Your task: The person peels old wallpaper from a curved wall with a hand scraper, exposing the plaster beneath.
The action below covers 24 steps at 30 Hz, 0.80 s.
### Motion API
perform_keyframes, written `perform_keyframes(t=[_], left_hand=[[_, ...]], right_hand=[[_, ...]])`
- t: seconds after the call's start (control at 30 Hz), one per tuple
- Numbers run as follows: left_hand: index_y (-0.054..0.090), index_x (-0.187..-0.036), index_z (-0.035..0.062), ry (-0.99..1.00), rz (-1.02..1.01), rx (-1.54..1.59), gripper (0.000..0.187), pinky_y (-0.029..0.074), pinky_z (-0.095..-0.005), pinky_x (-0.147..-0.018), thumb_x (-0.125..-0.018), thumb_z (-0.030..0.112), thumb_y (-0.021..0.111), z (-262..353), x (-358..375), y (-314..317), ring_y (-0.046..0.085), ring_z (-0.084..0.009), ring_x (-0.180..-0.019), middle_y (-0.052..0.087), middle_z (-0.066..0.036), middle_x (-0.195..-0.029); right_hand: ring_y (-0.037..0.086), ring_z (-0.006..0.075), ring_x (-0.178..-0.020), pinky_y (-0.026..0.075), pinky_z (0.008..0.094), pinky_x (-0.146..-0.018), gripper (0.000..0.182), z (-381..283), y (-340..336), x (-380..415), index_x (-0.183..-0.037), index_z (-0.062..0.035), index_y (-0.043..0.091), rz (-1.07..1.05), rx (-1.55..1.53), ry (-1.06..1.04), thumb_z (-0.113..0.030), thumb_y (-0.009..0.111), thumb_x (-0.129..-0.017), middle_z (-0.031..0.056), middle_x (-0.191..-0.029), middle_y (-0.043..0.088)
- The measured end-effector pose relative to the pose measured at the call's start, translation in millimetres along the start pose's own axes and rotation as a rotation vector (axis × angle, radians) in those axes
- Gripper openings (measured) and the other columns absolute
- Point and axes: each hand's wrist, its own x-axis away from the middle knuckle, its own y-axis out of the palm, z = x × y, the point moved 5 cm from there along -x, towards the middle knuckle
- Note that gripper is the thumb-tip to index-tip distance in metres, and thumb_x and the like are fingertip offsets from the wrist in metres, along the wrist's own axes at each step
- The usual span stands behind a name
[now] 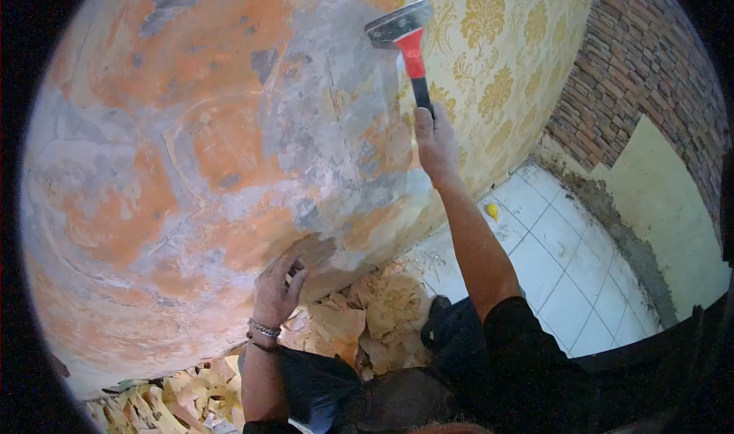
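My right hand (438, 145) is wrapped round the black handle of a wall scraper (413, 54) with a red neck and a wide metal head. The scraper's head is raised near the border between the stripped wall (229, 144) and the cream wallpaper (482, 59) with gold damask print. Low on the stripped wall, my left hand (277, 293) rests against or very near the patchy orange and grey surface. Its fingers are bent but apart, and it holds nothing. A bracelet (264, 328) circles the left wrist.
Torn wallpaper scraps (394, 304) lie heaped along the wall's foot, with more scraps (180, 399) at lower left. White floor tiles (562, 258) extend to the right, with a small yellow object (492, 211) on them. A brick-patterned wall (650, 59) stands at far right.
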Motion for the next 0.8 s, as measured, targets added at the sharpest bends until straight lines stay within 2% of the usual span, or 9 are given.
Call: perform_keyframes(t=[0.13,0.2,0.27,0.4,0.47,0.5,0.57,0.67,0.8], left_hand=[[0.062,-0.113,0.0061,-0.009,-0.015,0.005,0.031,0.051,-0.0346,-0.063,-0.084,0.012,0.066,4.4,1.0,-0.1,0.064,-0.0257,-0.075,0.066,-0.011,-0.088],[0.061,-0.114,0.0061,-0.027,-0.025,0.015,0.031,0.051,-0.0342,-0.063,-0.084,0.012,0.066,6.0,2.0,-0.8,0.064,-0.025,-0.075,0.066,-0.01,-0.088],[0.061,-0.114,0.0054,-0.01,-0.023,0.001,0.031,0.051,-0.0338,-0.063,-0.084,0.011,0.065,7.0,3.8,0.8,0.064,-0.0245,-0.075,0.066,-0.01,-0.088],[0.061,-0.115,0.004,-0.045,-0.011,0.001,0.032,0.051,-0.034,-0.063,-0.084,0.011,0.066,1.8,5.5,0.8,0.064,-0.0249,-0.074,0.066,-0.011,-0.089],[0.061,-0.115,0.0036,-0.05,-0.011,-0.01,0.032,0.051,-0.0339,-0.063,-0.084,0.011,0.066,-3.1,10.4,0.1,0.064,-0.025,-0.075,0.066,-0.011,-0.089],[0.061,-0.115,0.0037,-0.067,-0.015,0.007,0.032,0.051,-0.034,-0.062,-0.084,0.011,0.066,-6.7,11.5,0.4,0.064,-0.0249,-0.075,0.066,-0.011,-0.09],[0.061,-0.115,0.0038,-0.074,-0.019,0.033,0.032,0.051,-0.034,-0.062,-0.084,0.011,0.065,-8.6,11.5,1.3,0.064,-0.0249,-0.075,0.067,-0.011,-0.09],[0.062,-0.114,0.0041,-0.036,-0.014,-0.001,0.031,0.051,-0.0338,-0.062,-0.084,0.011,0.065,-2.9,8.8,-1.6,0.065,-0.0247,-0.075,0.067,-0.012,-0.09],[0.062,-0.114,0.0049,-0.049,-0.036,-0.002,0.032,0.052,-0.0341,-0.062,-0.083,0.013,0.066,4.3,6.0,1.5,0.065,-0.0252,-0.074,0.067,-0.011,-0.089]], right_hand=[[0.044,0.0096,-0.05,0.035,0.027,-0.046,0.035,60.7,10.1,41.8,-0.082,-0.0117,0.051,0.069,-0.277,0.199,-0.042,0.046,-0.097,-0.0023,-0.06,0.046],[0.042,0.0097,-0.048,0.034,0.0292,-0.045,0.033,75.3,31.8,91.9,-0.082,-0.011,0.05,0.027,-0.423,0.374,-0.04,0.045,-0.098,-0.0034,-0.057,0.042],[0.052,0.0239,-0.06,0.039,0.0367,-0.051,0.026,109.2,62.4,152.6,-0.088,-0.0054,0.048,0.01,0.019,0.073,-0.029,0.046,-0.099,0.0095,-0.069,0.05],[0.054,0.0348,-0.072,0.041,0.043,-0.058,0.023,144.0,104.6,225.5,-0.092,-0.0012,0.048,-0.192,-0.321,0.497,-0.023,0.045,-0.099,0.0206,-0.08,0.053],[0.052,0.027,-0.062,0.04,0.0411,-0.057,0.032,116.9,93.1,204.9,-0.091,-0.0024,0.052,0.199,0.34,-0.246,-0.032,0.045,-0.099,0.0137,-0.068,0.05],[0.052,0.027,-0.062,0.04,0.0411,-0.057,0.032,115.8,88.2,185.9,-0.091,-0.0024,0.052,0.204,0.339,-0.244,-0.032,0.045,-0.099,0.0137,-0.068,0.05],[0.051,0.0239,-0.061,0.041,0.0404,-0.059,0.04,95.4,63.6,123.6,-0.093,-0.0025,0.055,-0.059,-0.231,0.348,-0.041,0.044,-0.098,0.0111,-0.065,0.05],[0.059,0.0414,-0.068,0.044,0.0463,-0.06,0.045,99.7,51.8,114.0,-0.108,0.0002,0.055,-0.053,-0.116,0.283,-0.043,0.046,-0.097,0.0216,-0.071,0.058],[0.06,0.0418,-0.07,0.044,0.0473,-0.06,0.046,104.6,46.7,123.1,-0.108,-0.0016,0.055,-0.049,-0.04,0.307,-0.045,0.046,-0.096,0.0215,-0.071,0.059]])
